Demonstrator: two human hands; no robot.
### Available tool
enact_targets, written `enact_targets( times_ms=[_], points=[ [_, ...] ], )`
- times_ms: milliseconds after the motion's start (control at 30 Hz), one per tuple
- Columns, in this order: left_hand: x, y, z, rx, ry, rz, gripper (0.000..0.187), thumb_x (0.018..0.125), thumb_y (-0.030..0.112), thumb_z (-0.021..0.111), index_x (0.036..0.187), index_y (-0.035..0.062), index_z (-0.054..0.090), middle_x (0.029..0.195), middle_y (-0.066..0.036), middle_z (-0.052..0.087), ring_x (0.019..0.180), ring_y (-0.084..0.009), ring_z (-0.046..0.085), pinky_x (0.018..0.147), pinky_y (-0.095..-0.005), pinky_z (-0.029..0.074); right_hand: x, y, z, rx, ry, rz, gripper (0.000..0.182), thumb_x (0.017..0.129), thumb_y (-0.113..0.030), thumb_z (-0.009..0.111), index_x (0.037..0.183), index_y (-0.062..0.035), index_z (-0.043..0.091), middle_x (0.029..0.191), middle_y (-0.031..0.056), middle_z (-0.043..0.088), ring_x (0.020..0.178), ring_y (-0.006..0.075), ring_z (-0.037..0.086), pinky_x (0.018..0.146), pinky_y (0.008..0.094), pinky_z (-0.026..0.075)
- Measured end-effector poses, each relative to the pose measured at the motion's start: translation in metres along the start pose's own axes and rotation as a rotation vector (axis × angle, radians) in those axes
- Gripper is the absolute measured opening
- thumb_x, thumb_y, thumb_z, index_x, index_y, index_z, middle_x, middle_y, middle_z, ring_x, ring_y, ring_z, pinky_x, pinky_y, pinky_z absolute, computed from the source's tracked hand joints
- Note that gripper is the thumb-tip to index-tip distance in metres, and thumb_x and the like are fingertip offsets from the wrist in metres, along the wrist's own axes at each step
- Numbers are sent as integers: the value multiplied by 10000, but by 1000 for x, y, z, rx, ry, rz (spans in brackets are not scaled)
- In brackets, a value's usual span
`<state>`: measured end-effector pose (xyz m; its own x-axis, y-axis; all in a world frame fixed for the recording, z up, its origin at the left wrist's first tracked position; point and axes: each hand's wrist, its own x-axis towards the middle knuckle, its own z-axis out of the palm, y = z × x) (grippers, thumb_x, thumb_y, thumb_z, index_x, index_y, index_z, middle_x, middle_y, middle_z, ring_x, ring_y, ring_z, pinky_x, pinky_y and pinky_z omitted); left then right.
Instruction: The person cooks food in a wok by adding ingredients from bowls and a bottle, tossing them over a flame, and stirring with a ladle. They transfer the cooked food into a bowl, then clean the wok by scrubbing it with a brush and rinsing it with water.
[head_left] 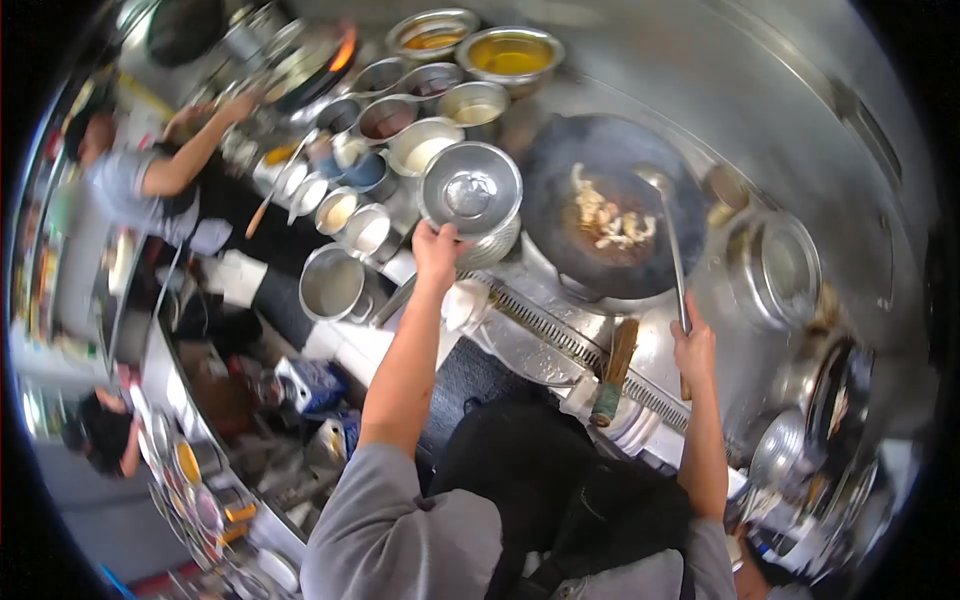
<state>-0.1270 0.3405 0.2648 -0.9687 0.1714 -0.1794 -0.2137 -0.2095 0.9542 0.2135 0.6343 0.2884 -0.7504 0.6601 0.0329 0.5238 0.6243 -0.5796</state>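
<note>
My left hand [438, 252] grips the near rim of an empty steel bowl [470, 190], which is above a perforated container and beside the wok. The fingers of my right hand [694, 345] are wrapped round the handle of a long ladle [673, 240]. Its head rests inside the dark wok [560, 240], at the upper right of the food. Pale pieces of food [612, 222] lie in brownish liquid at the wok's middle, with some steam over them.
Sauce and seasoning pots [388, 118] crowd the left of the wok. A wooden-handled tool [614, 375] lies across the front grate. Stacked steel bowls [785, 265] stand at right. A co-worker [150, 185] is at a flaming pan, upper left; another person [105, 430] is lower left.
</note>
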Motion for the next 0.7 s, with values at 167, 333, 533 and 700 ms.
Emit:
enact_targets(
  times_ms=[167, 333, 533, 700],
  points=[
    [-89, 11, -178, -302, 398, 28, 197, 872, -18, 539, 1069, -10, 544, 923, -88, 618, 716, -159, 620, 612, -299, 608, 47, -12, 41, 611, -345, 144, 561, 960, -87, 568, 1498, -109, 409, 603, -78, 435, 437, 18, 349, 365, 224, 273],
    [-222, -12, -363, -364, 983, 169, 175, 883, -8, 546, 1053, -33, 513, 950, -114, 606, 753, -185, 645, 602, -308, 619, 15, 24, 27, -174, -186, -621, 536, 918, 6, 539, 1445, 28, 439, 1175, 180, 675, 1024, 240, 660, 886, 335, 508],
    [-410, -24, -485, -421, 1593, 434, 285, 918, -26, 489, 1200, 16, 503, 1125, -116, 608, 861, -217, 667, 655, -338, 622, -67, -45, -57, -331, -337, -388, 615, 788, 98, 517, 1396, 4, 509, 1130, 197, 691, 1085, 293, 643, 954, 365, 473],
    [-514, -77, -552, -578, 1836, 475, 335, 942, -6, 508, 1277, -9, 482, 1238, -166, 561, 965, -316, 659, 717, -450, 642, -80, -93, -128, -421, -412, -370, 597, 776, 104, 518, 1366, 12, 537, 1118, 188, 693, 1062, 287, 649, 930, 353, 482]
  ],
)
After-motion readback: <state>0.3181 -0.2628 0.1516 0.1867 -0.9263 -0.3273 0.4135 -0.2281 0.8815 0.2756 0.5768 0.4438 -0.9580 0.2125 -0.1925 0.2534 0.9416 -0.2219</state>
